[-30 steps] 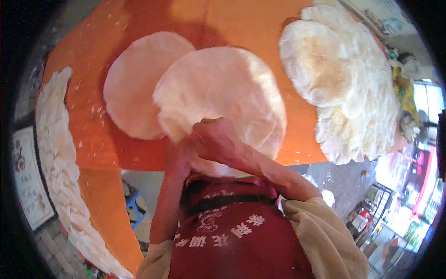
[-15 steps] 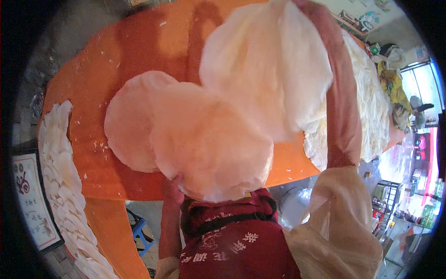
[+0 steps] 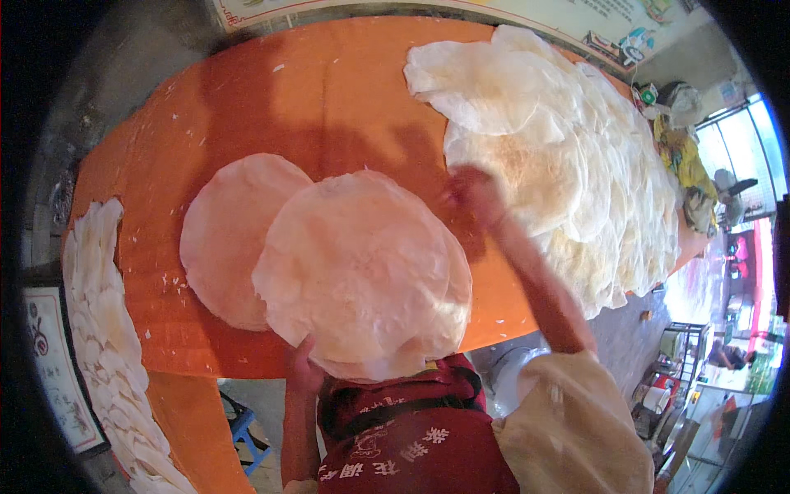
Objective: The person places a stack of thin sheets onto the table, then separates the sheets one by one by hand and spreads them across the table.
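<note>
A stack of thin, round, pale flatbreads [image 3: 362, 263] lies partly on the table's near edge and reaches over it toward my apron. My left hand [image 3: 305, 367] grips its near left rim, thumb on top and the other fingers hidden beneath. Right of the stack, my right hand [image 3: 476, 196] hovers over the cloth by the edge of a wide spread of overlapping flatbreads [image 3: 576, 189]. It is smeared by motion, and no sheet shows in it. Another round pile of flatbreads [image 3: 230, 239] sits partly behind the stack's left side.
An orange cloth [image 3: 346, 99] with scattered white crumbs covers the table. Overlapping pale pieces [image 3: 103, 329] form a long strip at the far left, near a framed board [image 3: 62, 362]. A blue stool [image 3: 247, 432] stands below. Shelving with goods [image 3: 671, 370] is at right.
My right arm has drawn back from the far side toward me, and the raised flatbread is no longer in that hand. The far spread is now uncovered. My left hand stays at the stack's rim.
</note>
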The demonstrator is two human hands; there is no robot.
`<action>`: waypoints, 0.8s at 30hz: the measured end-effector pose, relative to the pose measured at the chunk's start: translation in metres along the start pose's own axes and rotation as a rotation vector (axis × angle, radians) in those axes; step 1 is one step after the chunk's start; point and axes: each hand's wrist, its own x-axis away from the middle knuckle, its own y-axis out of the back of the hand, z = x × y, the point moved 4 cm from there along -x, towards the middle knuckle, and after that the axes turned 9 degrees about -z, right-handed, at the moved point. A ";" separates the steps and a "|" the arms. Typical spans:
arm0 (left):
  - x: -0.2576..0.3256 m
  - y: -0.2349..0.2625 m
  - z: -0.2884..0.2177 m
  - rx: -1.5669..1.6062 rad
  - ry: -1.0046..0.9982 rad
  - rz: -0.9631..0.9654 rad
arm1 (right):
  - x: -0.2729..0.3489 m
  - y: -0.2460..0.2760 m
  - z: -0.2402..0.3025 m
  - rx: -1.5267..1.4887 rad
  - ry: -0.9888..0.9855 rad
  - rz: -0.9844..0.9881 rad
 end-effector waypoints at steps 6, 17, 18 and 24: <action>0.007 -0.073 -0.014 -0.247 -0.232 0.146 | 0.124 -0.099 0.215 -0.094 0.133 0.362; 0.001 -0.016 -0.026 -0.097 -0.312 0.069 | 0.061 -0.016 0.178 -0.156 -0.242 0.195; 0.003 -0.013 -0.026 -0.098 -0.307 0.051 | 0.051 0.017 0.175 0.086 -0.045 0.038; -0.018 0.021 -0.012 -0.141 -0.197 -0.074 | 0.077 0.226 0.049 -0.102 -0.252 -0.559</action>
